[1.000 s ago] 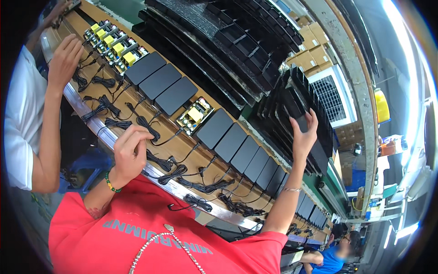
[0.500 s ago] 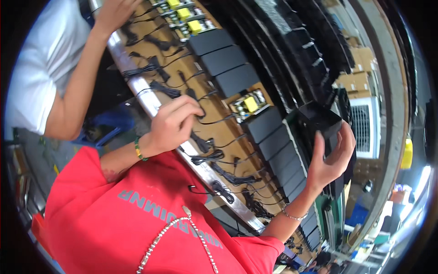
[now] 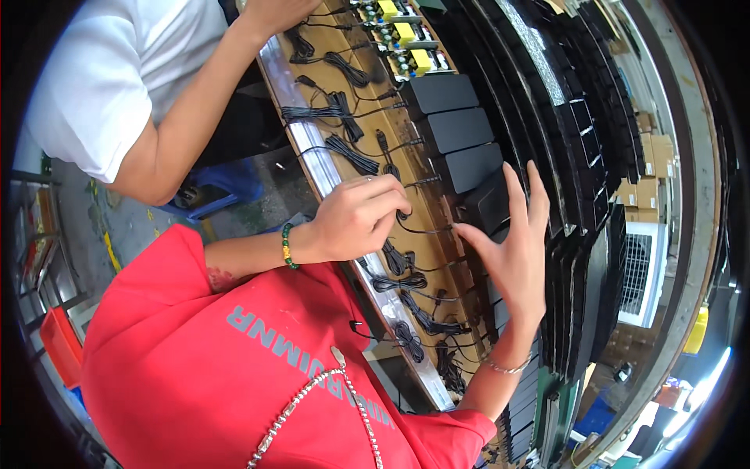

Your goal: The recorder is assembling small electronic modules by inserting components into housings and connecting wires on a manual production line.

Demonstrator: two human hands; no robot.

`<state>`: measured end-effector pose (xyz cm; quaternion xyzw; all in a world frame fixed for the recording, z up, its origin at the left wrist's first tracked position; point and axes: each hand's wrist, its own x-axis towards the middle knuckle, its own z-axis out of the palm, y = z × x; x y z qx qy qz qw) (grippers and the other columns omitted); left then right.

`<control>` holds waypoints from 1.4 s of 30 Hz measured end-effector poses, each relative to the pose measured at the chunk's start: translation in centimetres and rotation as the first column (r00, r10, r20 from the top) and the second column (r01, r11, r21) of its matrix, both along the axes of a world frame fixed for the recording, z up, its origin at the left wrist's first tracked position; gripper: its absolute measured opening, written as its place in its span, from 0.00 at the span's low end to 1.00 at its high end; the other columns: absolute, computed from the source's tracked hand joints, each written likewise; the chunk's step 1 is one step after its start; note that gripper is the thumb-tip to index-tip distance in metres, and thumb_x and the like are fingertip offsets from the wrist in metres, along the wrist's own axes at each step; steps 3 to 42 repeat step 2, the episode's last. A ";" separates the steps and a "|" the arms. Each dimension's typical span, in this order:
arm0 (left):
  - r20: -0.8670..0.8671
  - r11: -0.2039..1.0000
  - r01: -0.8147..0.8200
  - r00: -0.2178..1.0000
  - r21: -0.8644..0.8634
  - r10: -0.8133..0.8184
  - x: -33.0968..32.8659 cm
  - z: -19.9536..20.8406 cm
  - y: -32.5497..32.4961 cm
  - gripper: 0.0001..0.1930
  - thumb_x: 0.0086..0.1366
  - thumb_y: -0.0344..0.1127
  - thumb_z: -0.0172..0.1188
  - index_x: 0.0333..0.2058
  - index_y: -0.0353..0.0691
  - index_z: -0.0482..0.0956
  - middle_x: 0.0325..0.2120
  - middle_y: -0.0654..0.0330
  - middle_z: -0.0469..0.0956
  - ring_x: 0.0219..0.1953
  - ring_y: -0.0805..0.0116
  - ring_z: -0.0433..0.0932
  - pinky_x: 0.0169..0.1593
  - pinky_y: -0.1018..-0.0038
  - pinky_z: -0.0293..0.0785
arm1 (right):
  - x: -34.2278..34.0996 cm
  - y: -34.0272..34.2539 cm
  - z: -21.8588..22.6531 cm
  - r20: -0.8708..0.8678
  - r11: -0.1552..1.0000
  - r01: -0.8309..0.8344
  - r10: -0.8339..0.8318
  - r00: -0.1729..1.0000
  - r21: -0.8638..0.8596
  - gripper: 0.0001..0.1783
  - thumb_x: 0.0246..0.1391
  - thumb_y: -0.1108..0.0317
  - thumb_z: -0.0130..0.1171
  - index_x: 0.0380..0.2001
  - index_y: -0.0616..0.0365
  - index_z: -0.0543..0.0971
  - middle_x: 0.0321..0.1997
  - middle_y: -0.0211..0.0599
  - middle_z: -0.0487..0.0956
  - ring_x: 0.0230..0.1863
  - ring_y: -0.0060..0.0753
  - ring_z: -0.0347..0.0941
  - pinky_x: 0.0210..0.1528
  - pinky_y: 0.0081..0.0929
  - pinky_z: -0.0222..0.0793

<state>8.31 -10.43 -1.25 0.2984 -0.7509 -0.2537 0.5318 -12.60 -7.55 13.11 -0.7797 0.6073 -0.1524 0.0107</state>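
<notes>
My left hand [image 3: 361, 217] is closed over the wooden bench, fingertips pinching a black cable [image 3: 423, 231]. That cable runs right toward a black plastic cover [image 3: 486, 205], which sits at the near end of a row of similar black boxes [image 3: 471, 166]. My right hand [image 3: 512, 254] is open around this cover, with the thumb at its near edge and the fingers stretched beyond its right side. Whether the fingertips touch it, I cannot tell. No circuit board shows under the cover.
Bare circuit boards with yellow parts [image 3: 422, 61] lie farther up the row. Bundled black cords [image 3: 351, 156] lie along the wooden bench [image 3: 394, 168] beside its metal edge [image 3: 308, 156]. Stacked black shells [image 3: 578, 289] stand at right. A co-worker's arm [image 3: 199, 117] reaches in at upper left.
My right hand has brought the black cover left from the stacks to the row, where the exposed board was, and its fingers have spread. The left hand still pinches the cable; the view has shifted.
</notes>
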 end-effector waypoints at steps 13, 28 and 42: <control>0.017 1.000 0.016 1.000 -0.013 -0.016 0.1 0.1 -0.1 0.10 0.54 0.14 0.57 0.32 0.34 0.80 0.32 0.55 0.78 0.29 0.57 0.79 0.31 0.66 0.74 | -1.4 -1.7 -0.2 0.165 0.970 0.103 -0.141 0.976 0.218 0.42 0.45 0.71 0.76 0.66 0.48 0.73 0.76 0.47 0.61 0.75 0.51 0.58 0.71 0.41 0.61; 0.017 1.000 0.016 1.000 -0.013 -0.016 0.1 0.1 -0.1 0.10 0.54 0.14 0.57 0.32 0.34 0.80 0.32 0.55 0.78 0.29 0.57 0.79 0.31 0.66 0.74 | -1.4 -1.7 -0.2 0.165 0.970 0.103 -0.141 0.976 0.218 0.42 0.45 0.71 0.76 0.66 0.48 0.73 0.76 0.47 0.61 0.75 0.51 0.58 0.71 0.41 0.61; 0.017 1.000 0.016 1.000 -0.013 -0.016 0.1 0.1 -0.1 0.10 0.54 0.14 0.57 0.32 0.34 0.80 0.32 0.55 0.78 0.29 0.57 0.79 0.31 0.66 0.74 | -1.4 -1.7 -0.2 0.165 0.970 0.103 -0.141 0.976 0.218 0.42 0.45 0.71 0.76 0.66 0.48 0.73 0.76 0.47 0.61 0.75 0.51 0.58 0.71 0.41 0.61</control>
